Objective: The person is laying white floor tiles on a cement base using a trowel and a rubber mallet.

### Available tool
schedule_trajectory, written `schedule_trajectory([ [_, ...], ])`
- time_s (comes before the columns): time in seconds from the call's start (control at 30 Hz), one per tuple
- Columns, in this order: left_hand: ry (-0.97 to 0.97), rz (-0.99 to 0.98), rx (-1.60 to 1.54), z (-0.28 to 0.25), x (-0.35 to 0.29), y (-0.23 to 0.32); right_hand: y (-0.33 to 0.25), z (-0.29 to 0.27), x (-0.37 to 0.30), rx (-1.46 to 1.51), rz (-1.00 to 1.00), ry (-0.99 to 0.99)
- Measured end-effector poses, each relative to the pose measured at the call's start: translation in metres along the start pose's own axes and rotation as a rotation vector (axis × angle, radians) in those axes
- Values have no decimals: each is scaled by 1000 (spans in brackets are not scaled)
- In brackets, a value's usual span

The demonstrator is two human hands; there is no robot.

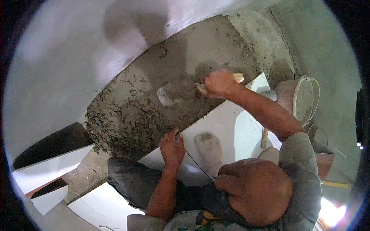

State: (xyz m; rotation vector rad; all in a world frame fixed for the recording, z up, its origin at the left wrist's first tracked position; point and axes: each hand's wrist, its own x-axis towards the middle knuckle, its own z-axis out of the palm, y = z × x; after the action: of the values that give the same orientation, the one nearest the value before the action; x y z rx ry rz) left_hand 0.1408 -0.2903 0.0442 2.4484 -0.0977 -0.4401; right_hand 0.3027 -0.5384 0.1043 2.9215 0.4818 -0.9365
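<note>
My right hand [220,84] is closed round a trowel, whose pale wooden handle [238,77] sticks out to its right. The trowel's blade [167,96] lies to the left over grey mortar [200,42] and looks smeared with it. Nearer to me, my left hand [172,149] rests with its fingers extended at the edge of the white tiles [223,121], beside the dark joint between two of them. No held object shows in that hand. The mortar is smooth toward the far side and coarse and crumbly at the left.
At the right stands a mortar-stained bucket [304,98] with a thin wire handle. A wooden-handled tool [264,138] lies on the tiles. Cut tile pieces [54,169] lean at the left, and another white tile [104,204] lies below them. Plastered walls [65,69] border the mortar.
</note>
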Motion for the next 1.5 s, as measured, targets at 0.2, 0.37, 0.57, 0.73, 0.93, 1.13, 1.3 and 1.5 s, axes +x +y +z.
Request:
schedule_trajectory([
  [0.2, -66, -9, -85, -1, -1, -1, 42, 2, 32, 123, 278, 174],
  [0.37, -43, -27, -82, -2, -5, 4, 37, -19, 18, 283, 463, 150],
  [0.57, -69, -16, 23, -2, -3, 2, -39, 12, -19, 203, 171, -118],
  [0.73, -62, -7, -135, -7, -5, 6, 16, 6, -10, 194, 321, 66],
  [0.93, -45, 29, -119, -8, -6, 0, 48, -28, -15, 203, 483, 60],
  [1.13, -61, 42, -80, -4, 1, 1, -22, 43, -63, 283, 217, -79],
  [1.3, -110, 19, -66, -14, -1, 5, 78, 61, -67, 317, 582, 122],
  [1.5, -57, 49, -144, -7, -7, -5, 139, 23, -78, 761, 1002, 82],
])
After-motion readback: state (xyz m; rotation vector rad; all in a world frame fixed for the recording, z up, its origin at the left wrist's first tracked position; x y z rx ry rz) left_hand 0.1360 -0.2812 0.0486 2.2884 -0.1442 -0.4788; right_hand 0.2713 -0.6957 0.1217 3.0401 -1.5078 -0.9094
